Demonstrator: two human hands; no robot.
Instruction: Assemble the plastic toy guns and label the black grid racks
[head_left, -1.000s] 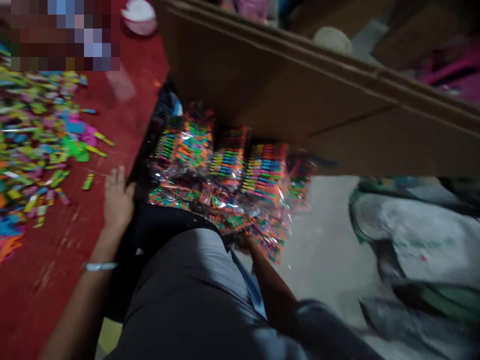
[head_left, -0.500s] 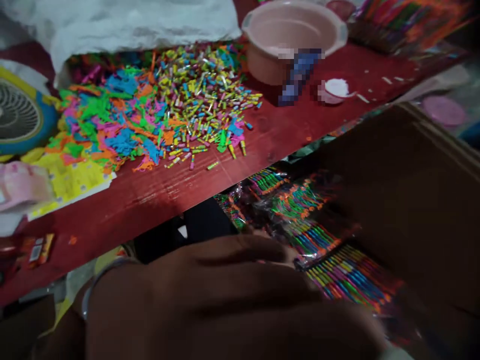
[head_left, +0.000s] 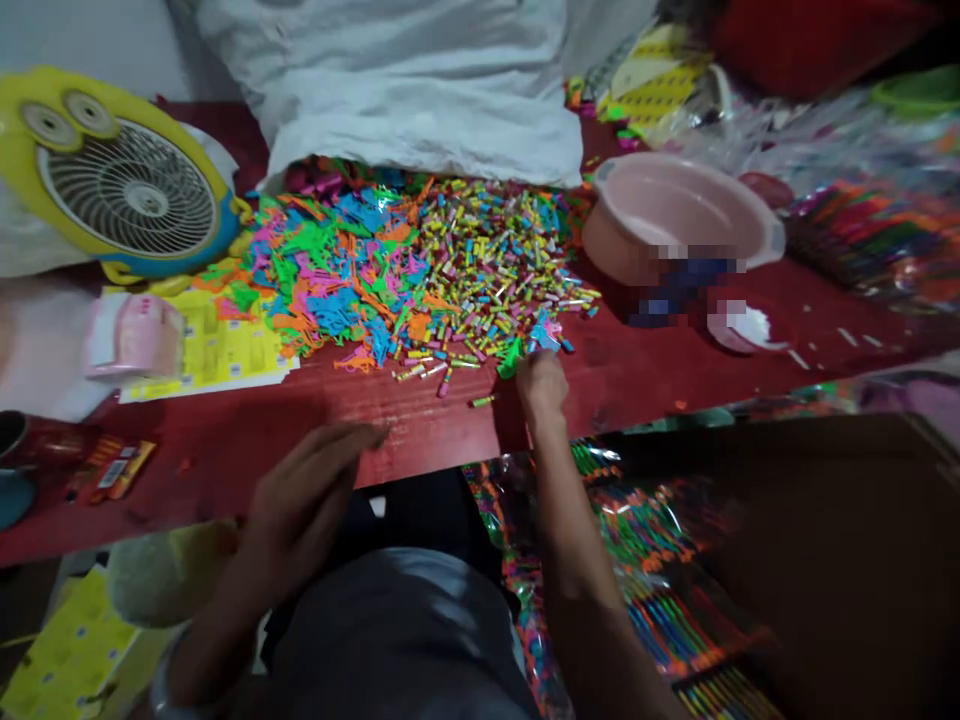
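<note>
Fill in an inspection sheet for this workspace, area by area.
Surface: red tabletop, scuffed near its front edge.
Job's things: heaped flat coloured pieces, with short multicoloured cylinders beside them.
Clutter: yellow fan, pink packet, yellow sheets, pink basin.
Hands: left hand at the front edge, fingers extended, nothing visibly held; right hand at blue and pink pieces, grip unclear.
Cables: nothing seen.
Surroundings: white sack behind the heaps; clear bags of colourful items past the tabletop's front edge, beside a dark brown panel.

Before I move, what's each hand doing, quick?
Left hand: loosely open, nothing visible in it.
Right hand: fingers curled at the blue pieces; can't tell if gripping.
</note>
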